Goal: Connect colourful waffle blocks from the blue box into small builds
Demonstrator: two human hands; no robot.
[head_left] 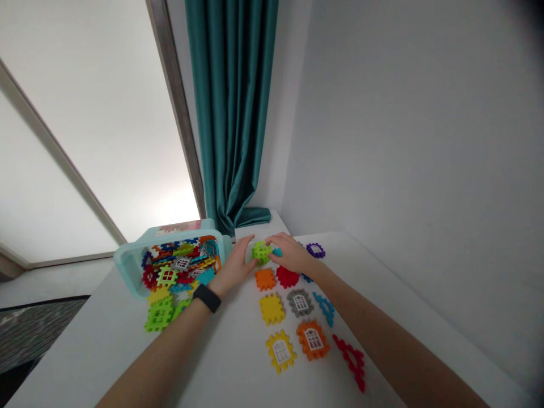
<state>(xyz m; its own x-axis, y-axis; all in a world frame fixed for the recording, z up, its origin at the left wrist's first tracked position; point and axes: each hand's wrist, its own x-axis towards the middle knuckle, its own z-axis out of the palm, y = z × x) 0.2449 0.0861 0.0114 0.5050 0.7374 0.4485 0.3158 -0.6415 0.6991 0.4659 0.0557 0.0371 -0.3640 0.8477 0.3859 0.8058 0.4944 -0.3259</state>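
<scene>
One notched lime-green plastic tile [260, 253] is located on the white table [229, 357], between the two hands. By the left hand [238, 262], the tile's left edge is met at the thumb, the fingers being spread apart; by the right hand [291, 253], bent over from the right, its other edge is reached, with one small light-blue piece [277, 252] at the fingertips. Whether the right fingers are closed on either cannot be told. One black wristband [207, 298] is worn on the left wrist. Nearer the viewer are laid two yellow tiles [272, 309], two orange tiles [266, 279], one windowed grey tile [300, 302] and one red triangular openwork piece [351, 362]. One pale-turquoise plastic bin [127, 262], filled with mixed pieces, is seen at left.
</scene>
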